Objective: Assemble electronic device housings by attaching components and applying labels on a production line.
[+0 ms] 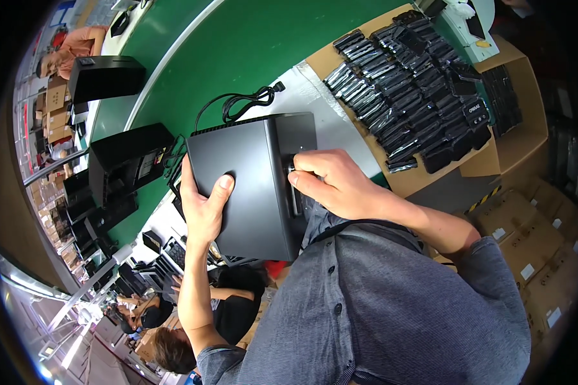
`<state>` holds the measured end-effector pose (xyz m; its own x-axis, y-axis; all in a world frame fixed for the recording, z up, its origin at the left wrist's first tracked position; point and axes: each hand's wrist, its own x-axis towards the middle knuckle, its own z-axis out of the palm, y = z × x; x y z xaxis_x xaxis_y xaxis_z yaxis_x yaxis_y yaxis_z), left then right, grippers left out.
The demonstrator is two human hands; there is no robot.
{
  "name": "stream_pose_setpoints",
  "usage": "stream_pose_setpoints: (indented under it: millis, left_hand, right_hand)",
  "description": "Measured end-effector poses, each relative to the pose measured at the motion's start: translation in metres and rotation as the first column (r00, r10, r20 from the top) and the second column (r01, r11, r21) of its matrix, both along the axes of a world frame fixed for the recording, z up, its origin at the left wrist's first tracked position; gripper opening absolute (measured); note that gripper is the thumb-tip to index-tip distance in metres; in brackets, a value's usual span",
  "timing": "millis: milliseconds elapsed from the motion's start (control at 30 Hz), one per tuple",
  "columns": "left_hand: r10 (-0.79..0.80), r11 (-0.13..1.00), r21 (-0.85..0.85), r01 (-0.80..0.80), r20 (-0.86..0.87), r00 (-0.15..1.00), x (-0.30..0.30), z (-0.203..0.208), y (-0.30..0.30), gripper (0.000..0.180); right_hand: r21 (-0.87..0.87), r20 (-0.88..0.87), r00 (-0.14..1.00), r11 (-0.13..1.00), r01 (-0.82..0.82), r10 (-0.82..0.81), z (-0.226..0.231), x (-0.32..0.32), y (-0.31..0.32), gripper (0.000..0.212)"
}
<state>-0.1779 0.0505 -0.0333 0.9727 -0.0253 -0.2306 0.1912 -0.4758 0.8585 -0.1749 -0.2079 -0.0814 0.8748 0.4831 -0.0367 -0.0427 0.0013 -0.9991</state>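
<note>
A black box-shaped electronic device with smooth panels is in front of my body, on the bench side. My left hand grips its left side, thumb flat on the top panel and the other fingers hidden over the edge. At the device's right-hand face, my right hand is closed in a pinch. A small bit of something shows at those fingertips, too small to name. Just beyond the device lies a coiled black power cable.
To the right, rows of small black plastic-wrapped items cover a cardboard sheet beside an open carton. Black monitor-like units stand at the left on the green bench. Stacked cartons stand at right; co-workers sit at lower left.
</note>
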Motion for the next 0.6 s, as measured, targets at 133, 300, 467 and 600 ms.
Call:
stream_pose_setpoints:
  millis: [133,300,467,600]
  left_hand:
    - [-0.002,1.0,-0.003,0.002,-0.004,1.0,0.0,0.0,0.002,0.069]
    - [-0.001,1.0,0.008,0.001,0.01,1.0,0.0,0.001,0.002,0.069]
    - [0.002,1.0,0.024,-0.002,0.0,1.0,0.0,0.002,0.0,0.07]
    - [-0.01,1.0,0.013,0.01,0.019,1.0,0.001,0.002,-0.003,0.071]
  right_hand:
    - [0.002,-0.016,0.999,1.0,0.028,-0.028,-0.001,-0.003,0.003,0.032]
    - [-0.007,-0.035,0.999,1.0,0.012,-0.012,-0.003,-0.005,0.004,0.033]
    - [0.054,-0.284,0.958,0.998,0.041,-0.024,-0.008,-0.015,0.006,0.033]
    - [0.101,-0.334,0.943,0.994,0.047,-0.011,-0.006,-0.017,0.001,0.034]
